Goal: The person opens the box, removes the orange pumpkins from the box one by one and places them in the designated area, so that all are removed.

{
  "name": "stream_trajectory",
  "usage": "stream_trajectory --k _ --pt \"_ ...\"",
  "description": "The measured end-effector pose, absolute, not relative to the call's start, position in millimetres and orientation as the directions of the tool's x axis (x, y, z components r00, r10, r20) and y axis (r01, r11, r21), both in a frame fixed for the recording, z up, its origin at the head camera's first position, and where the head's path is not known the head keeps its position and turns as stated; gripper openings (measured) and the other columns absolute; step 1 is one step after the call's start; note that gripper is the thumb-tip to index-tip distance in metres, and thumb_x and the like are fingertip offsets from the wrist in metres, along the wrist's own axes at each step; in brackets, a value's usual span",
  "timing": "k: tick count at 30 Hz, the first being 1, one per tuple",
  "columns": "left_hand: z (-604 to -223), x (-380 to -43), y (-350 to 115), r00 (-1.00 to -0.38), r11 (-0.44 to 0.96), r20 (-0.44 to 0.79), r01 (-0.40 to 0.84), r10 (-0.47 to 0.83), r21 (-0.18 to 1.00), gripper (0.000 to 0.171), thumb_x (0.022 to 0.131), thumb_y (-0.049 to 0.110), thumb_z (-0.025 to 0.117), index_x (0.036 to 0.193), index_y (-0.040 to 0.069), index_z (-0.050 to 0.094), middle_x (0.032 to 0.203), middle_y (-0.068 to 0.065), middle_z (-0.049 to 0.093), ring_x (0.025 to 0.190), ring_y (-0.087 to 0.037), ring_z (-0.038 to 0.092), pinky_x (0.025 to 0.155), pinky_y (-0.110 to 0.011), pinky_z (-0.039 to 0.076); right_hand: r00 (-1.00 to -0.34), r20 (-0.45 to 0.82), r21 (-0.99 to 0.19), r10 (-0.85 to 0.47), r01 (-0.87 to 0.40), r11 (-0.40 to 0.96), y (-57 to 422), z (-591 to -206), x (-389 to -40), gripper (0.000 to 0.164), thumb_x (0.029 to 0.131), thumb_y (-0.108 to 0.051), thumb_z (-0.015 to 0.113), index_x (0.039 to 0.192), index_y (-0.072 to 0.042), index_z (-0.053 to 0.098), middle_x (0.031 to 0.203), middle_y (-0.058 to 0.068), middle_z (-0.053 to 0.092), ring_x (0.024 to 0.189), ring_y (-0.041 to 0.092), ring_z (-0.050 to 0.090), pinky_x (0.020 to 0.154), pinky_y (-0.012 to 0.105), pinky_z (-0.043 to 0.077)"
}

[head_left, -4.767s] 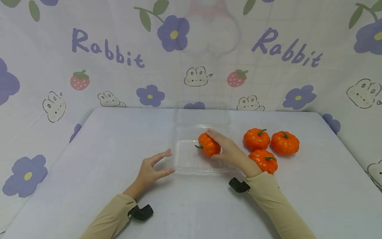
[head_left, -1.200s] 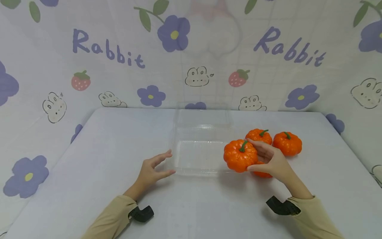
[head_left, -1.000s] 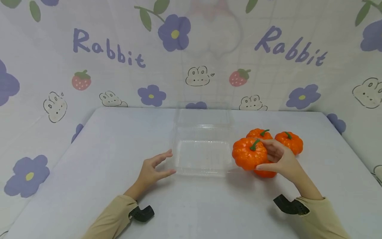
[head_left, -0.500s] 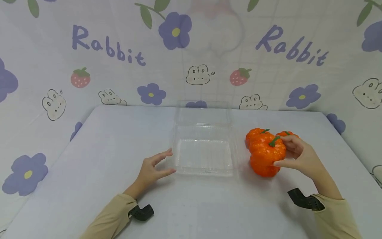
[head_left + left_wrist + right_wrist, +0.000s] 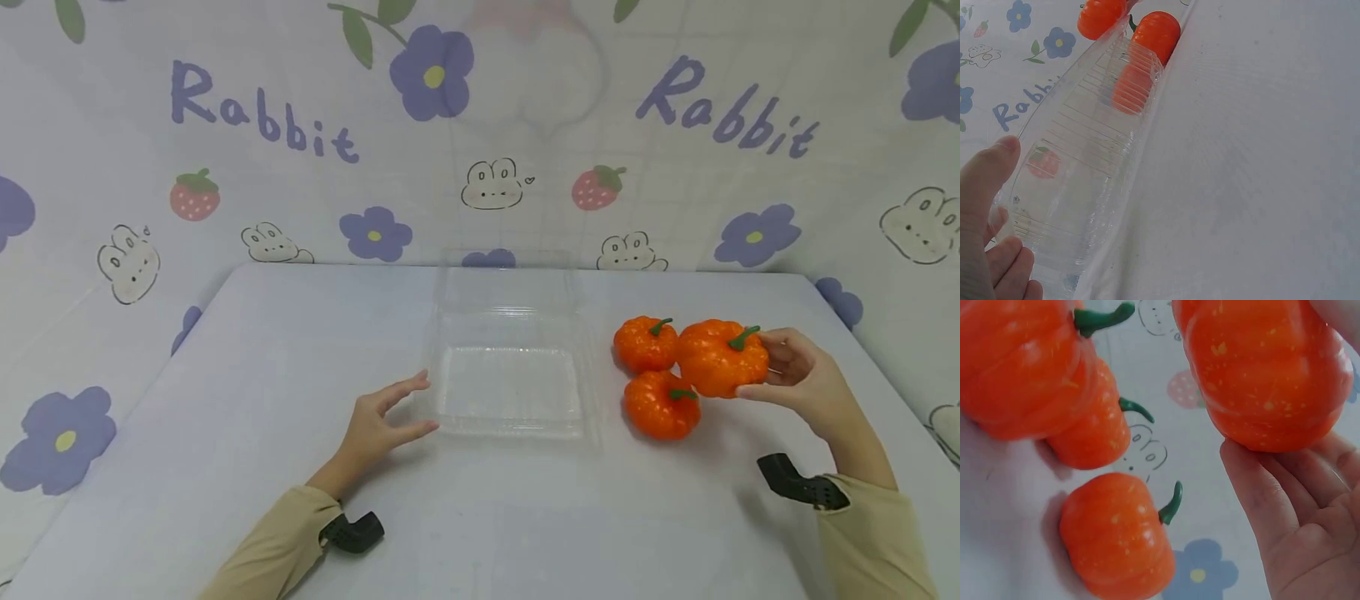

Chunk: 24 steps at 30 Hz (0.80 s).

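My right hand [image 5: 813, 379] pinches an orange toy pumpkin [image 5: 716, 358] with a green stem, held up over the table's right side. Thumb and fingers grip it from the right; in the right wrist view the held pumpkin [image 5: 1266, 375] fills the upper right. Two more pumpkins, a rear one [image 5: 643, 344] and a front one [image 5: 660, 406], sit just left of it. Another, hidden in the head view, shows among those in the right wrist view. My left hand [image 5: 378, 421] has thumb and fingers spread at the left edge of a clear plastic box [image 5: 510, 387], with nothing inside.
The box's clear lid [image 5: 506, 287] stands open behind it, toward the back. A white cloth [image 5: 480, 517] covers the table, and a printed rabbit-and-flower curtain [image 5: 300, 192] hangs behind. Black wrist mounts [image 5: 802, 482] sit at both sleeve cuffs.
My right hand has carried the pumpkin from over the box rightward, past the front pumpkin, to the right side of the group. My left hand has stayed at the box's edge.
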<state>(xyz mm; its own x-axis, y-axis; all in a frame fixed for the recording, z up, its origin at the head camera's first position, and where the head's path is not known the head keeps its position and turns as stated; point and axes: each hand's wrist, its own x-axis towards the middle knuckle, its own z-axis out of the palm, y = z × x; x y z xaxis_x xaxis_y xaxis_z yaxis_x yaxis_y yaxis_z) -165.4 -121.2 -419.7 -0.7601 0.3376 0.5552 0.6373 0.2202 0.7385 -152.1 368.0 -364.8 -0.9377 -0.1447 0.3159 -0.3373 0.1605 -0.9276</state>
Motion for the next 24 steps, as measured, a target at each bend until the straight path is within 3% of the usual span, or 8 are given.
stream_trajectory --k 5,8,20,24 --pt "-419.8 -165.7 -121.1 -0.750 0.210 0.569 0.649 0.338 0.731 0.046 0.060 -0.011 0.076 0.103 -0.014 0.058 0.111 -0.030 0.053 0.104 -0.039 0.051 0.090 -0.043 0.039 -0.934 0.306 -0.934 -0.184 -0.332 0.133 378.0 -368.9 -153.4 0.053 0.068 0.026 0.060 0.107 -0.009 0.054 0.100 -0.006 0.062 0.087 0.005 0.059 0.072 0.014 0.047" --pt "-420.0 -166.3 -121.2 -0.747 0.204 0.572 0.652 0.340 0.730 0.046 0.060 -0.011 0.076 0.102 -0.014 0.058 0.110 -0.030 0.053 0.104 -0.040 0.051 0.089 -0.047 0.038 -0.946 0.280 -0.931 -0.162 -0.309 0.196 383.8 -369.3 -152.5 0.052 0.069 0.024 0.061 0.106 -0.010 0.054 0.100 -0.008 0.062 0.086 0.004 0.059 0.071 0.014 0.047" --pt "-419.9 -166.1 -121.0 -0.752 0.212 0.566 0.646 0.337 0.733 0.046 0.060 -0.011 0.076 0.103 -0.013 0.058 0.111 -0.029 0.053 0.104 -0.039 0.051 0.089 -0.046 0.039 -0.931 0.307 -0.924 -0.199 -0.341 0.172 410.3 -373.4 -149.8 0.047 0.067 0.029 0.057 0.102 -0.002 0.049 0.101 0.003 0.052 0.087 0.008 0.055 0.069 0.015 0.048" --pt "-420.4 -166.5 -121.0 -0.750 0.213 0.570 0.650 0.337 0.729 0.046 0.060 -0.011 0.076 0.103 -0.013 0.058 0.111 -0.029 0.053 0.105 -0.038 0.051 0.090 -0.043 0.039 -0.936 0.291 -0.913 -0.199 -0.334 0.234 414.0 -375.8 -147.9 0.047 0.067 0.028 0.058 0.100 -0.004 0.048 0.099 0.002 0.049 0.086 0.007 0.054 0.068 0.015 0.048"
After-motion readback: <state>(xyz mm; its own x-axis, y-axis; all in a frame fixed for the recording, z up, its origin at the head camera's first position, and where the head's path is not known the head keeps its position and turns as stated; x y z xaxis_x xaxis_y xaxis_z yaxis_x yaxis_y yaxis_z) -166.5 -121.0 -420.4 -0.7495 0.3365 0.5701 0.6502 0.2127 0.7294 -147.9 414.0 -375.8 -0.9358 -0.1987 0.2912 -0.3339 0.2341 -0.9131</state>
